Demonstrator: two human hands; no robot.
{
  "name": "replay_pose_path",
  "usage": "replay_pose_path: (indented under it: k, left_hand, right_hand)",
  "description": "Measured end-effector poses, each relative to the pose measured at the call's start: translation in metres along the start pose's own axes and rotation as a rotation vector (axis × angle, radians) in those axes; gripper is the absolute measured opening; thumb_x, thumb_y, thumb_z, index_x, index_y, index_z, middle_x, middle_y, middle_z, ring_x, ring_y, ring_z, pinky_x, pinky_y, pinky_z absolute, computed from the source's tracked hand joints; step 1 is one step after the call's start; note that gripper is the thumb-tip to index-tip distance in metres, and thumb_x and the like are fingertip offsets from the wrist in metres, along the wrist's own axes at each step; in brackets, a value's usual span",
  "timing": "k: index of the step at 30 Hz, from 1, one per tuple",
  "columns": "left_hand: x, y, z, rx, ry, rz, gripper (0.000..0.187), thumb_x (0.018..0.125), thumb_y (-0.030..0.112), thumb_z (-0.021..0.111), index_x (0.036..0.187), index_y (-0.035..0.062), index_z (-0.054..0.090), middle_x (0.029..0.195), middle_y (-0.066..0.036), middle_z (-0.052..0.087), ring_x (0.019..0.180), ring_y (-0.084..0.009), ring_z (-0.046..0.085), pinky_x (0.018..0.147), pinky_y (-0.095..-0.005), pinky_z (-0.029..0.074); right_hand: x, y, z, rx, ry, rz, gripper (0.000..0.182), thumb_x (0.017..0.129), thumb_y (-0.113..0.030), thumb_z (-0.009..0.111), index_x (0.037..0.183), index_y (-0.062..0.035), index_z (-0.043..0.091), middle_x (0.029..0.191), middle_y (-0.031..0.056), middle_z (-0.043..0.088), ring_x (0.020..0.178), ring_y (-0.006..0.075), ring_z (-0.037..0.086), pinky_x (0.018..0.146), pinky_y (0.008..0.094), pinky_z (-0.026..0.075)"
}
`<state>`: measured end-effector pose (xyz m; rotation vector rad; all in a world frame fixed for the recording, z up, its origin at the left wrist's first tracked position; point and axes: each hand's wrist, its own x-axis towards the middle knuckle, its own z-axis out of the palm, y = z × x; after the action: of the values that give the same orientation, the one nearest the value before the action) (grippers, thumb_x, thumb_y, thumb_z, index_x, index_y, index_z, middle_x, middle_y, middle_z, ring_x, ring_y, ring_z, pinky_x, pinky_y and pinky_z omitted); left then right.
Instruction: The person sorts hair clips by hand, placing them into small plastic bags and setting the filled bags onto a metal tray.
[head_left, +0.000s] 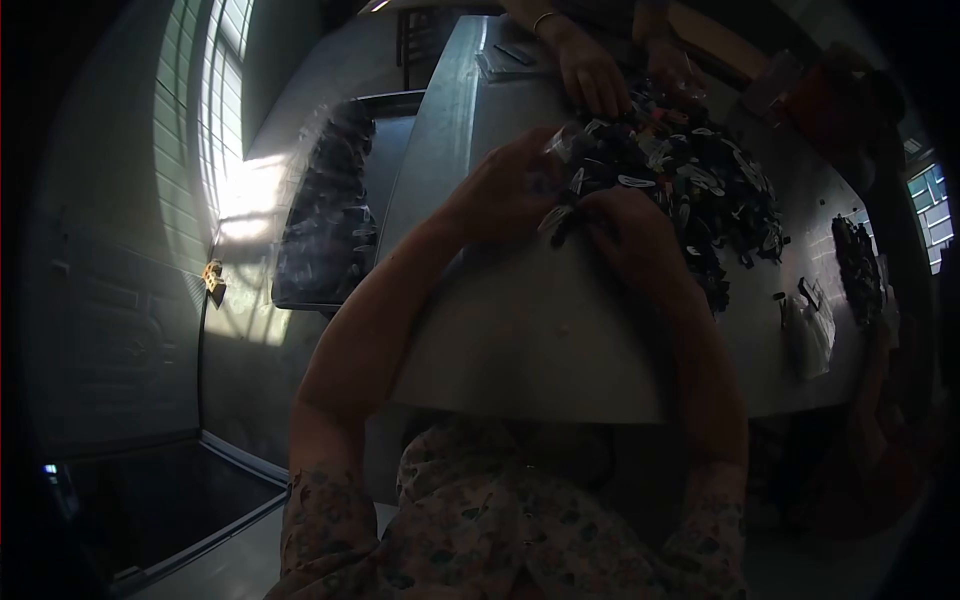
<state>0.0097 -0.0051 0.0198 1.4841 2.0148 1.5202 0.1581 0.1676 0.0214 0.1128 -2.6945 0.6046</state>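
Window (222, 110): bright, left of the table (530, 340).
Left hand (495, 195): fingers bent, pinching clear plastic (567, 143).
Black piece (559, 238): between hands, slanting up rightward, nearer the right fingertips.
Right hand (635, 228): curled; pinch, can't tell.
Dark pile (715, 190): beyond, rightward.

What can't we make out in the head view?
- Left hand: grip unclear, fingertips lost in shadow and plastic glare.
- Right hand: grip hidden by its own curled fingers.
- Dark pile: lower pieces buried under upper ones.
- Tray: contents blurred, clear plastic over them.
- Co-worker across the table: head cut off by top edge.
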Motion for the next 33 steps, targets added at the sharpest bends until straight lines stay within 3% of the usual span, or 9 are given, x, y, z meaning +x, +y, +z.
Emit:
replay_pose_path:
  k: [6,9,24,27,29,33]
  left_hand:
    - [-0.001,0.003,0.001,0.025,-0.006,0.002,0.074,0.08,0.003,0.074,0.145,0.0064,0.041,0.097,-0.006,0.063,0.103,-0.0165,0.066,0.101,-0.0382,0.049]
    - [-0.001,0.003,0.001,0.018,-0.004,0.02,0.073,0.08,0.003,0.074,0.145,0.0061,0.041,0.098,-0.006,0.063,0.103,-0.0173,0.066,0.101,-0.0384,0.049]
    - [-0.003,0.005,0.004,0.054,-0.027,-0.04,0.073,0.08,0.007,0.076,0.145,0.006,0.041,0.102,-0.007,0.064,0.113,-0.0225,0.065,0.097,-0.0377,0.05]
    - [-0.002,0.008,0.001,0.013,-0.058,-0.056,0.075,0.079,0.007,0.076,0.145,0.0079,0.041,0.114,-0.011,0.064,0.114,-0.0262,0.064,0.096,-0.0389,0.051]
    - [-0.004,0.006,0.003,0.043,-0.051,-0.031,0.074,0.079,0.007,0.075,0.145,0.0083,0.041,0.121,-0.013,0.063,0.114,-0.0286,0.064,0.096,-0.0396,0.051]
    - [-0.004,0.007,0.008,0.146,-0.047,0.06,0.071,0.08,0.006,0.072,0.144,0.0085,0.042,0.135,-0.017,0.057,0.119,-0.0336,0.061,0.098,-0.0411,0.051]
  right_hand:
    - [0.001,-0.008,0.0,-0.003,0.007,-0.025,0.019,0.083,-0.012,0.067,0.101,-0.0072,0.065,0.098,0.0103,0.063,0.098,0.0302,0.061,0.085,0.0418,0.05]
    - [0.001,-0.008,0.001,-0.035,-0.026,0.057,0.019,0.083,-0.014,0.067,0.101,-0.0078,0.065,0.098,0.0103,0.062,0.099,0.03,0.061,0.084,0.042,0.05]
    - [0.001,-0.006,-0.003,0.035,0.096,0.072,0.02,0.08,-0.012,0.067,0.097,-0.0043,0.061,0.093,0.0131,0.062,0.091,0.0312,0.063,0.079,0.0412,0.051]
    - [0.002,-0.007,-0.021,0.137,0.138,0.158,0.021,0.082,-0.011,0.067,0.101,-0.0031,0.062,0.094,0.0115,0.065,0.087,0.0252,0.067,0.075,0.0357,0.053]
    - [0.0,-0.011,-0.03,0.432,0.145,0.317,0.022,0.084,-0.009,0.067,0.105,-0.003,0.064,0.094,0.0085,0.067,0.084,0.0175,0.067,0.073,0.0303,0.053]
    - [-0.001,-0.036,-0.033,0.609,0.187,0.307,0.024,0.084,-0.007,0.066,0.107,-0.0036,0.064,0.096,0.006,0.066,0.084,0.0127,0.066,0.074,0.0284,0.053]
